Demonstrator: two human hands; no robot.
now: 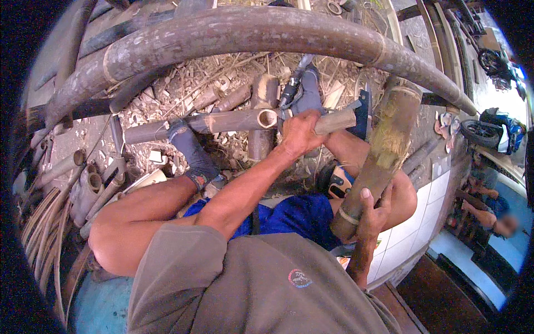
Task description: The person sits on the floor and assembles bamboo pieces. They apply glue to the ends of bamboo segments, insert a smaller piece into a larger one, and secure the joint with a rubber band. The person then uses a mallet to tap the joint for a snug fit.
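Note:
My right hand (374, 211) grips the lower part of a thick bamboo section (384, 156), which rests slanted over my right thigh. Its outer skin is partly scraped to yellow-green. Closed in my left hand (302, 133) is a short, round, pale wooden piece (335, 121), its blunt end pointing right. Beside that end stands a dark flat blade (364, 114); whether the two are joined I cannot tell. A long bamboo pole (222, 121) with an open cut end lies just left of my left hand, across another bamboo piece (260, 146).
A large bamboo pole (245, 32) spans the far side. Wood chips (222, 83) litter the ground. Bent strips (44, 234) and cut bamboo pieces (92, 181) lie at left. White tiles (414, 220) edge the right, where another person (484, 209) and a motorbike (495, 131) appear.

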